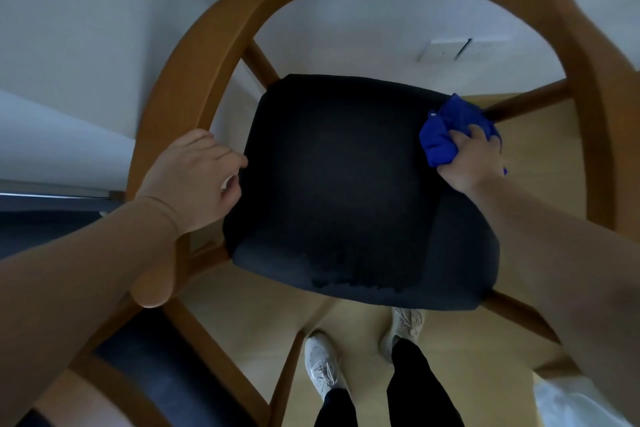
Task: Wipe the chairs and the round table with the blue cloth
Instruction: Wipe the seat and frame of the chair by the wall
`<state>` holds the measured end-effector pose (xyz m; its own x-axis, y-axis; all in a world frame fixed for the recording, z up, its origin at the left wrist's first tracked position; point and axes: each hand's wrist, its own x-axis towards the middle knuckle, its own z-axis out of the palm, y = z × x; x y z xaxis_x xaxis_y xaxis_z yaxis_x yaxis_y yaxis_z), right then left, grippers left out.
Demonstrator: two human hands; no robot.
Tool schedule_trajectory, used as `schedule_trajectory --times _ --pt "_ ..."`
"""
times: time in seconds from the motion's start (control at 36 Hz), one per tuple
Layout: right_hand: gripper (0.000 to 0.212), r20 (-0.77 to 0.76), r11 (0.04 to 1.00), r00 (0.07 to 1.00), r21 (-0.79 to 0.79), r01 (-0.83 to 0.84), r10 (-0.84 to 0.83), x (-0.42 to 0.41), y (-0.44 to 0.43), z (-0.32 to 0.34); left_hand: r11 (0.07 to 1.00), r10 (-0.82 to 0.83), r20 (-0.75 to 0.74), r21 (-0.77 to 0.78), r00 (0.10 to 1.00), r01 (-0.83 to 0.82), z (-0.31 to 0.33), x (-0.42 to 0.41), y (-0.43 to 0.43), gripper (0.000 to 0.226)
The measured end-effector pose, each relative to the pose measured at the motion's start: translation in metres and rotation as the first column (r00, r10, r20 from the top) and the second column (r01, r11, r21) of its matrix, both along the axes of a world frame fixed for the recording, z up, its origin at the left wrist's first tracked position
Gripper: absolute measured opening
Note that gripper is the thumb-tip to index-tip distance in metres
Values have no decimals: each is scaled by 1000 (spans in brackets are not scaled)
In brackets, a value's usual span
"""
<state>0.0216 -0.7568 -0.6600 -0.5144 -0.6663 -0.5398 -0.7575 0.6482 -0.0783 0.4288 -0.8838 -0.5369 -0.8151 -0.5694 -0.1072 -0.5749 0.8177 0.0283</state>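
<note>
Bunched blue cloth (440, 140) is being clutched by right hand (472, 163) at frame right, seat (339, 191) gripped by left hand (190, 180); bunching risks missed patches.

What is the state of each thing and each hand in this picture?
blue cloth: bunched, on the seat's far right corner.
right hand: grips the blue cloth.
left hand: fingers curled at the seat's left edge.
chair seat: level, dark.
second chair: partly in view.
</note>
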Motion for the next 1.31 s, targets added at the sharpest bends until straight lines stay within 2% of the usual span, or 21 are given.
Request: schedule_trajectory --times 0.08,0.28,0.64,0.75,0.92,1.0,1.11,1.25,1.31 --pt "73 29 999 999 0 45 -45 19 22 7 1000 -2 -12 0 1000 2 0 0 1 32" --pt "74 20 999 999 18 37 -38 51 73 7 999 -18 -10 -29 1000 17 3 -1 1 39" --pt "78 46 996 998 82 37 -41 121 171 12 994 -51 24 -97 998 53 1 -2 1 37" --pt "75 90 997 995 72 25 -32 138 197 17 993 -48 30 -106 998 51 1 -3 1 34" --pt "75 203 985 978 159 -70 37 133 214 23 993 -47 52 -108 998 53 4 -4 3 30" --pt "69 159 997 985 29 -78 73 116 207 33 994 -49 59 -98 997 54 5 -5 2 41" --pt "63 47 984 996 -167 -69 78 85 160 58 995 -52 30 -87 998 55 5 -4 3 45" --pt "58 -42 986 992 -111 -125 121 28 87 56 996 -49 22 -68 999 51 6 -4 0 40" --pt "52 -99 975 977 -101 -198 188 6 62 54 997 -46 9 -66 999 47 3 -2 -1 40"
